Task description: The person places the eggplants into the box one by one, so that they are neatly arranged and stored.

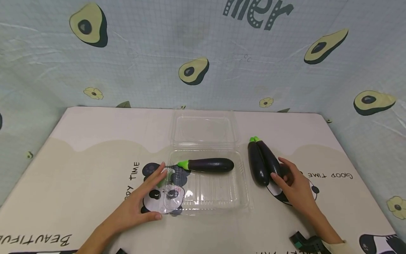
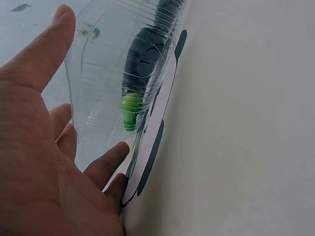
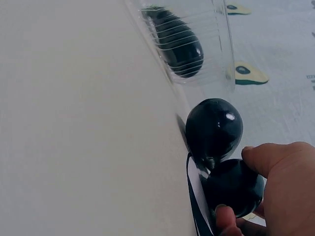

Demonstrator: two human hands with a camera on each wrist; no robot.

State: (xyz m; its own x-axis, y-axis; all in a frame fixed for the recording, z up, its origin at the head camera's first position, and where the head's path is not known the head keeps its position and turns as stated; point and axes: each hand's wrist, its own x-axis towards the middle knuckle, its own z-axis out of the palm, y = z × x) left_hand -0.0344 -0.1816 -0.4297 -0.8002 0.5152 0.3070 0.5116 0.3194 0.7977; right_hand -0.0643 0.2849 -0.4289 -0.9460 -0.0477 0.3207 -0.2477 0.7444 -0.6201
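with fingers splayed, the left hand [image 1: 137,206] is flanking the box [image 1: 219,190], contact being unclear. the right hand [image 1: 295,188] is pinching one eggplant [image 1: 267,155] by its blunt end, a second eggplant [image 1: 257,165] lying against it, left of that hand. between the hands, a third eggplant [image 1: 212,165] is resting in the box. pick-up is probably under way, the next move calling for a firm lift.

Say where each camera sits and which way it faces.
Head: on the head, facing forward and down at the plastic box, boxed eggplant and loose eggplants; left hand and right hand show.
Left wrist: on that wrist, facing the box's side; left hand shows.
Right wrist: on that wrist, facing the loose eggplants; right hand shows.
Both wrist views share the boxed eggplant.
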